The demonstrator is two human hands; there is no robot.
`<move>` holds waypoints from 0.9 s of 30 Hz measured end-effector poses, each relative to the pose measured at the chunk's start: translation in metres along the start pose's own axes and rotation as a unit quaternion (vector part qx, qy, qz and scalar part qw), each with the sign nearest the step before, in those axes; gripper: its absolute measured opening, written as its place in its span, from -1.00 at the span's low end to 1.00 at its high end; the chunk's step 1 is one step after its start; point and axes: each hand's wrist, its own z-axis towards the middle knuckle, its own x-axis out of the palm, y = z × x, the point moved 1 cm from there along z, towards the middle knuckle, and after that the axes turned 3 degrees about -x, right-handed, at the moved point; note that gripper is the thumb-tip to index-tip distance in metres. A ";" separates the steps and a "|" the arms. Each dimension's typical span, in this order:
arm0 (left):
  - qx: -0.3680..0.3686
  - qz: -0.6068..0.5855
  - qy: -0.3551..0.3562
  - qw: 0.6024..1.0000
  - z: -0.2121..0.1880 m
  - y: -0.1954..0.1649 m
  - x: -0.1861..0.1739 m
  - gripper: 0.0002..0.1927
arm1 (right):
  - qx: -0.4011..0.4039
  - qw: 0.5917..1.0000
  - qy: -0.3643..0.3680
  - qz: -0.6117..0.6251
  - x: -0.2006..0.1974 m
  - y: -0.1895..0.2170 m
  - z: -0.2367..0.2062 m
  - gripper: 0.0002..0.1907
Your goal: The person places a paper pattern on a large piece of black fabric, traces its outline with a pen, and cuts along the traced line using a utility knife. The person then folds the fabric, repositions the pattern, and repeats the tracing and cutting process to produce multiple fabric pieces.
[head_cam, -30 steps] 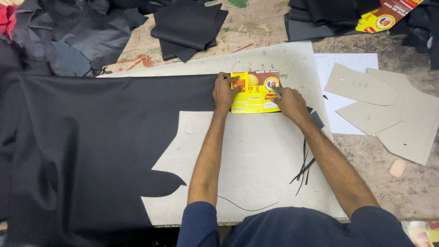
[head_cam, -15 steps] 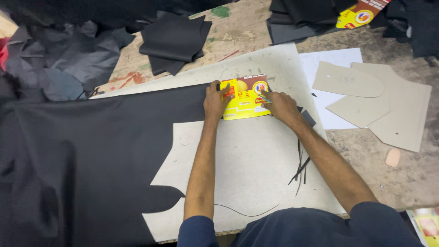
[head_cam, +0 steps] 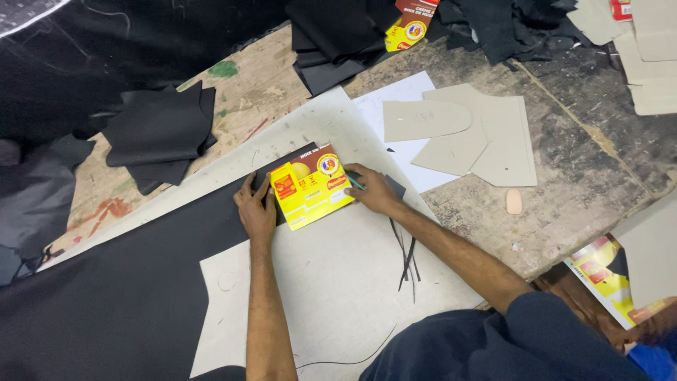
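A yellow and brown printed card lies flat on a sheet of black leather. My left hand presses down on the card's left edge, fingers spread. My right hand rests at the card's right edge and grips a thin pen-like tool with a greenish tip. A large grey cardboard pattern lies under my forearms, partly over the leather.
Several grey cardboard patterns and a white paper sheet lie at the right. Black leather pieces are piled at left and top. Thin black offcut strips lie by my right arm. A small pink piece sits on the worn bench.
The view has tilted and swung left. Both hands stay on the card, which now sits turned at an angle in the frame.
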 end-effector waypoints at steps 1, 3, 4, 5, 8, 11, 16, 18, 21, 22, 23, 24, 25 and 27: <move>-0.007 0.005 0.003 1.000 0.000 0.000 0.001 -0.65 | 0.001 1.000 -0.012 0.005 -0.010 -0.011 -0.003 -0.47; -0.005 0.025 0.007 1.000 -0.001 0.000 0.003 -0.64 | -0.041 0.997 -0.057 -0.015 -0.036 -0.030 -0.007 -0.58; -0.005 0.036 0.009 0.999 -0.001 0.000 0.004 -0.63 | -0.081 0.992 -0.089 -0.040 -0.052 -0.039 -0.008 -0.63; -0.004 0.044 0.012 0.999 -0.002 -0.001 0.005 -0.63 | -0.058 0.992 -0.114 -0.019 -0.069 -0.047 -0.009 -0.63; -0.002 0.068 0.020 0.997 -0.002 -0.005 0.006 -0.60 | 0.013 0.981 -0.194 -0.009 -0.117 -0.055 -0.009 -0.63; 0.000 0.083 0.023 0.996 0.000 -0.010 0.003 -0.57 | 0.030 0.953 -0.229 -0.196 -0.165 -0.057 -0.018 -0.46; 0.010 0.090 0.023 0.996 0.002 -0.014 -0.006 -0.42 | 0.200 0.868 -0.199 -0.409 -0.187 -0.060 -0.048 0.19; 0.011 0.109 0.021 0.994 0.001 -0.015 -0.008 -0.26 | 0.193 0.874 -0.198 -0.400 -0.179 -0.065 -0.053 0.20; -0.001 0.099 0.027 0.995 0.000 -0.017 -0.011 -0.15 | 0.166 0.892 -0.227 -0.354 -0.172 -0.075 -0.048 0.19; -0.017 0.095 0.035 0.995 0.000 -0.017 -0.012 -0.13 | 0.156 0.898 -0.241 -0.332 -0.174 -0.079 -0.046 0.19; -0.029 0.089 0.044 0.995 0.000 -0.017 -0.012 -0.12 | 0.149 0.903 -0.251 -0.314 -0.177 -0.084 -0.043 0.15; -0.038 0.082 0.051 0.995 0.000 -0.017 -0.013 -0.10 | 0.141 0.908 -0.264 -0.294 -0.180 -0.088 -0.038 0.10; -0.035 0.086 0.048 0.994 0.000 -0.017 -0.013 -0.10 | 0.134 0.911 -0.278 -0.273 -0.184 -0.092 -0.033 0.06; -0.026 0.095 0.042 0.994 0.001 -0.018 -0.014 -0.10 | 0.056 0.923 -0.317 -0.209 -0.192 -0.097 -0.031 -0.23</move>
